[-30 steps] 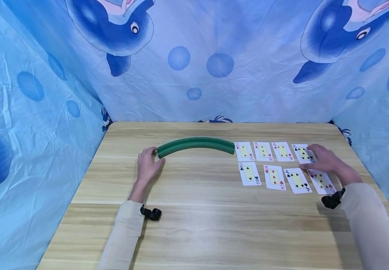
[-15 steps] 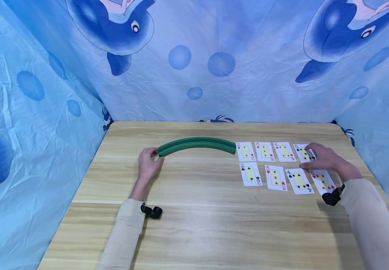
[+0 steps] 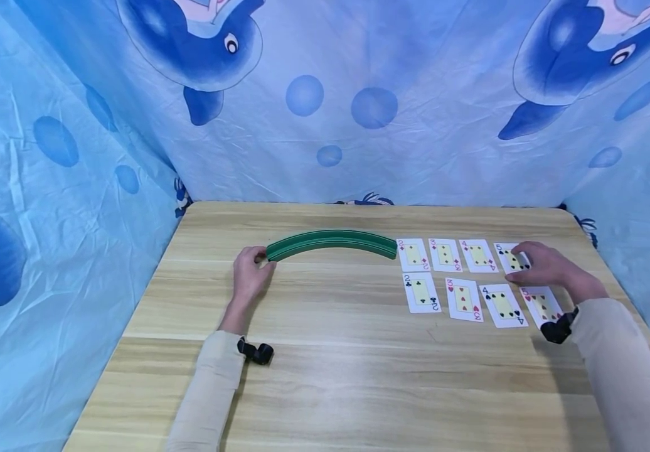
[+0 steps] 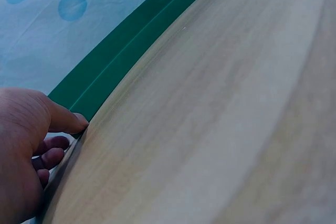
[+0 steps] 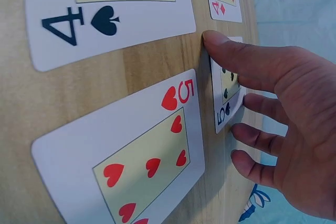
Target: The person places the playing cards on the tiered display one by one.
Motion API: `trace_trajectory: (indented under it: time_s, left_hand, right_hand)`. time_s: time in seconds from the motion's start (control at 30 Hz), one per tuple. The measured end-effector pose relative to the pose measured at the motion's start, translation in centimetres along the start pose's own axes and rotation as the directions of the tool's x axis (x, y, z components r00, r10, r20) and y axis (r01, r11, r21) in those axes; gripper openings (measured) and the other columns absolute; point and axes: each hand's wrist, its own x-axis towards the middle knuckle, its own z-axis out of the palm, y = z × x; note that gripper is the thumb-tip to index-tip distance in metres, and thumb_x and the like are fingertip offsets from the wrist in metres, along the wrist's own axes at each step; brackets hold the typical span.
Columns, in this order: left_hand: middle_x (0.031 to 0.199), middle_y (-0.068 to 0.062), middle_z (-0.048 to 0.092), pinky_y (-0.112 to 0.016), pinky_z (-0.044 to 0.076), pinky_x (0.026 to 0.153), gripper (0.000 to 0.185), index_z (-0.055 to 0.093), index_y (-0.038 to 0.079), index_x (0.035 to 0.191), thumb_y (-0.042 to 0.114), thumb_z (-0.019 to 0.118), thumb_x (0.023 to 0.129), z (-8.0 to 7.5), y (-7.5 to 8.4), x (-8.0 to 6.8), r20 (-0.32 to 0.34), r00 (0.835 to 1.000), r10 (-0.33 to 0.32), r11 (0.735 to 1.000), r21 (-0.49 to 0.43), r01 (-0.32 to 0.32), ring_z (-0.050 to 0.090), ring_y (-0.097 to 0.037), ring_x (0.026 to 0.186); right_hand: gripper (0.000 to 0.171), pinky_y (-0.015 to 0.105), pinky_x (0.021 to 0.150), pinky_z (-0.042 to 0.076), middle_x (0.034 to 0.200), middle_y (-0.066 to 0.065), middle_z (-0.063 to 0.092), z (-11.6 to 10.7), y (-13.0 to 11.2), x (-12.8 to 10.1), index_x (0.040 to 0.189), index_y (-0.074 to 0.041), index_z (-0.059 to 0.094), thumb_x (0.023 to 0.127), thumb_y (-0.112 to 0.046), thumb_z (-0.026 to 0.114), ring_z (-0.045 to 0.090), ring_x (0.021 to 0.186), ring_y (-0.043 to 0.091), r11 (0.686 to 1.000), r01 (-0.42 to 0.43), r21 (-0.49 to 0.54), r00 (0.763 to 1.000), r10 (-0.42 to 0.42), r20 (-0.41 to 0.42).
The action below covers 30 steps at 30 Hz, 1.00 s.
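A green curved card holder (image 3: 333, 240) with a lengthwise groove lies on the table, bowed away from the person. My left hand (image 3: 248, 276) grips its left end between thumb and fingers; in the left wrist view the thumb (image 4: 73, 121) presses on the near side. At the right, my right hand (image 3: 551, 270) spans a five of spades (image 3: 510, 256), thumb at its near edge and fingers at the far right side. In the right wrist view this playing card (image 5: 229, 85) looks slightly bent up by the fingers, which cover part of it.
Other face-up cards lie in two rows: a two (image 3: 413, 254), three (image 3: 445, 254) and four of diamonds (image 3: 479, 254) behind; a two of clubs (image 3: 421, 292), three of hearts (image 3: 463, 299), four of spades (image 3: 504, 305) and five of hearts (image 3: 541, 304) in front. Blue curtains (image 3: 353, 163) surround the table.
The head view has shifted slightly, moving the scene a little rightward. Both hands keep nearly the same places, at the card holder's end and at the five of spades.
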Motion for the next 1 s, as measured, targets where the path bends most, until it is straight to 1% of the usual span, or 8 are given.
trace_trajectory:
  time_s: [0.1,0.2,0.37,0.5,0.63,0.73,0.87,1.0]
  left_hand:
    - [0.114,-0.024,0.063,-0.045,0.049,0.093,0.038,0.065,-0.007,0.12,0.002,0.071,0.083,0.2,0.1,0.1,0.02,1.0,-0.022,1.0,-0.009,0.022,0.057,-0.035,0.102]
    - [0.111,-0.022,0.064,-0.04,0.048,0.087,0.039,0.065,-0.006,0.122,0.001,0.071,0.084,0.4,0.1,0.2,0.03,0.999,-0.033,0.999,-0.011,0.034,0.056,-0.031,0.098]
    - [0.108,-0.021,0.064,-0.036,0.045,0.083,0.04,0.064,-0.004,0.123,0.002,0.071,0.084,0.4,0.1,0.3,0.041,0.998,-0.045,0.999,-0.027,0.046,0.055,-0.029,0.095]
    - [0.108,-0.021,0.064,-0.037,0.045,0.083,0.04,0.064,-0.004,0.123,0.004,0.071,0.084,0.3,0.0,0.4,0.052,0.998,-0.037,0.999,-0.017,0.038,0.054,-0.029,0.094]
    - [0.106,-0.02,0.064,-0.035,0.044,0.081,0.037,0.065,-0.004,0.12,0.004,0.072,0.084,0.3,-0.1,0.5,0.053,0.998,-0.022,1.0,-0.002,0.022,0.053,-0.028,0.091]
    - [0.106,-0.019,0.064,-0.034,0.043,0.08,0.036,0.066,-0.004,0.119,0.004,0.072,0.085,0.3,-0.1,0.6,0.056,0.998,-0.017,1.0,0.007,0.016,0.053,-0.028,0.091]
    - [0.107,-0.02,0.064,-0.035,0.044,0.082,0.036,0.066,-0.004,0.119,0.004,0.072,0.085,0.3,-0.1,0.6,0.056,0.998,-0.017,1.0,0.017,0.016,0.054,-0.028,0.093]
    - [0.107,-0.021,0.064,-0.038,0.045,0.083,0.035,0.066,-0.004,0.119,0.004,0.071,0.085,0.3,0.0,0.6,0.052,0.999,-0.01,0.999,0.036,0.008,0.054,-0.03,0.093]
  right_hand:
    - [0.079,0.072,0.101,0.035,0.14,0.042,0.035,-0.1,0.0,0.0,0.136,0.013,0.043,0.085,-0.038,0.076,0.037,0.125,0.061,1.0,-0.009,0.004,1.0,0.009,0.003]
    - [0.077,0.073,0.1,0.036,0.14,0.042,0.033,-0.3,0.0,0.0,0.134,0.012,0.045,0.084,-0.038,0.077,0.036,0.124,0.06,1.0,-0.021,0.004,1.0,0.02,0.004]
    - [0.08,0.073,0.101,0.034,0.139,0.044,0.032,-0.5,-0.3,0.2,0.13,0.015,0.047,0.083,-0.042,0.078,0.035,0.124,0.06,1.0,-0.01,-0.006,1.0,0.01,-0.002]
    - [0.084,0.074,0.103,0.033,0.139,0.044,0.032,-0.5,-0.2,0.6,0.129,0.014,0.047,0.081,-0.047,0.079,0.034,0.125,0.061,1.0,-0.031,-0.001,0.999,0.031,0.01]
    - [0.083,0.074,0.103,0.032,0.14,0.044,0.03,-0.4,-0.1,0.9,0.127,0.013,0.048,0.079,-0.046,0.08,0.033,0.126,0.061,0.999,-0.046,-0.003,0.999,0.046,0.011]
    - [0.084,0.074,0.102,0.032,0.141,0.046,0.026,-0.4,0.0,1.1,0.13,0.012,0.046,0.079,-0.045,0.081,0.031,0.125,0.062,0.999,-0.046,-0.007,0.999,0.046,0.013]
    - [0.092,0.076,0.102,0.031,0.143,0.049,0.017,-0.4,0.0,1.1,0.137,0.011,0.039,0.079,-0.046,0.081,0.029,0.125,0.065,0.999,-0.051,0.01,0.998,0.051,0.024]
    - [0.098,0.077,0.102,0.03,0.144,0.05,0.014,-0.4,-0.1,1.2,0.142,0.011,0.034,0.077,-0.046,0.082,0.027,0.126,0.066,0.998,-0.058,0.025,0.998,0.057,0.025]
